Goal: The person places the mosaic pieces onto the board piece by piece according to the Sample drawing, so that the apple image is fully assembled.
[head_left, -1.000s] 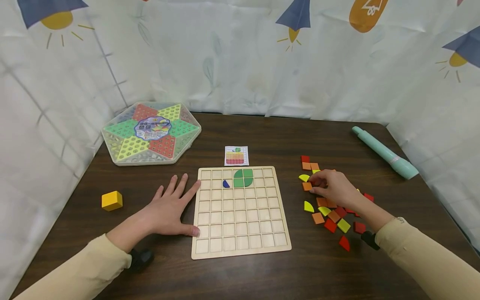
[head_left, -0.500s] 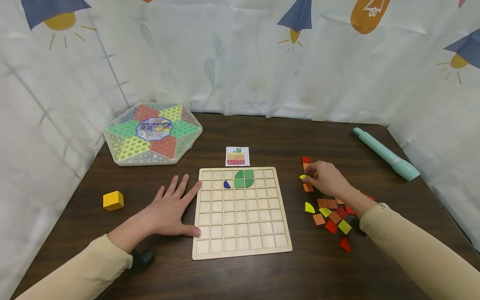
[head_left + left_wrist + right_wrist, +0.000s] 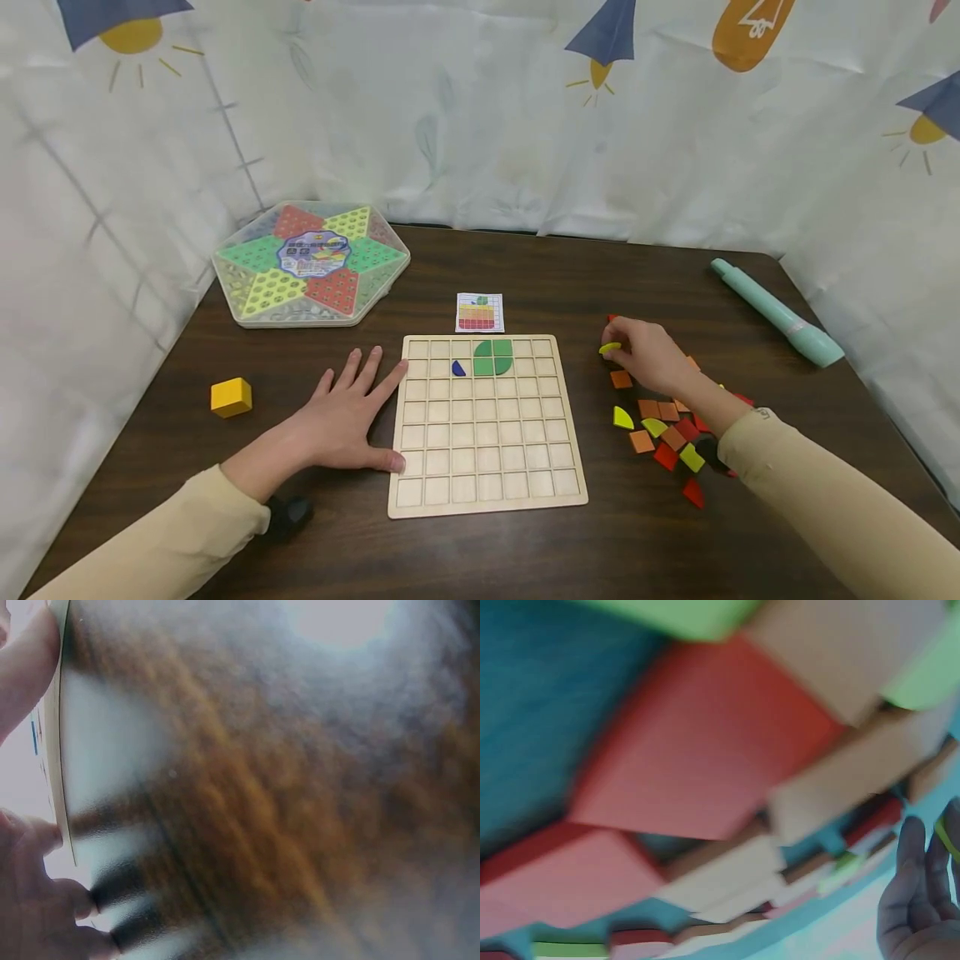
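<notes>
The yellow piece point(image 3: 609, 348) was in the fingers of the right hand point(image 3: 651, 354), beyond the board's right side and at the far end of the scattered loose pieces point(image 3: 666, 455). The fingertips pinched it near its edge, probably because so thin and small a piece gave little else to grip; whether it was clear of the table point(image 3: 487, 558) could not be told. It looked bright yellow and flat, with a curved side, the rest hidden by the fingers.

The loose pieces, red, orange and yellow, lay within that hand's easy reach, which likely explained their spot. The wooden board point(image 3: 487, 437) sat centrally, seemingly to serve both hands. The left hand point(image 3: 341, 425) had its fingers spread, thumb and index finger at the board's left edge, presumably to keep it from sliding.

In the grid's upper rows, four green pieces point(image 3: 502, 347) sat together, with a blue piece point(image 3: 458, 368) just to their left. A printed card point(image 3: 480, 312) lay just beyond the board, apparently so that both could be seen at a glance. Farther out were a yellow block point(image 3: 231, 397), a game box point(image 3: 315, 258) and a turquoise tube point(image 3: 776, 312)
</notes>
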A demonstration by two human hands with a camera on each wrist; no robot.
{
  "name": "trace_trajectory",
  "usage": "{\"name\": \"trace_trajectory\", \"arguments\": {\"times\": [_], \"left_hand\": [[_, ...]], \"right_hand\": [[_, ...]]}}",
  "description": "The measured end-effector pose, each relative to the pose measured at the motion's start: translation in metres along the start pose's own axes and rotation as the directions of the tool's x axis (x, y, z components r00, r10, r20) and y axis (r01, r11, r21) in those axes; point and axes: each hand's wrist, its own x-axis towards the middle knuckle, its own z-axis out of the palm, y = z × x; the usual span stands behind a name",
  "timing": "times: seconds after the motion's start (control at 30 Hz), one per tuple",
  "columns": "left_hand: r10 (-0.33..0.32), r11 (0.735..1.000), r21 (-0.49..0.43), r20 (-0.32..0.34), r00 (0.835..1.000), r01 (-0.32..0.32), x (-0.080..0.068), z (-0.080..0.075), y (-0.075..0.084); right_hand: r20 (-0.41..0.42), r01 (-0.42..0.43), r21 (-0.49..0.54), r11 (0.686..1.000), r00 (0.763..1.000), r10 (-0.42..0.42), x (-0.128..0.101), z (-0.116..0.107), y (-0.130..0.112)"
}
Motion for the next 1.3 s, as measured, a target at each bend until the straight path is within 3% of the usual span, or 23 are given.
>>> {"name": "trace_trajectory", "arguments": {"times": [0.17, 0.53, 0.87, 1.3], "left_hand": [[-0.002, 1.000, -0.007, -0.001, 1.000, 0.002, -0.001, -0.001, 0.000], [0.008, 1.000, -0.013, 0.000, 1.000, -0.008, -0.001, -0.002, 0.000], [-0.018, 1.000, -0.010, 0.019, 1.000, 0.019, 0.001, -0.003, 0.003], [-0.023, 1.000, -0.008, 0.019, 1.000, 0.023, 0.000, -0.003, 0.002]], "right_hand": [[-0.014, 0.040, 0.093, 0.995, 0.999, -0.039, 0.007, 0.001, -0.023], [0.142, 0.084, 0.339, 0.937, 0.980, -0.139, 0.036, 0.032, -0.102], [0.220, 0.161, 0.323, 0.933, 0.946, -0.240, 0.059, 0.067, -0.167], [0.243, 0.216, 0.242, 0.946, 0.930, -0.275, 0.072, 0.082, -0.192]]}}
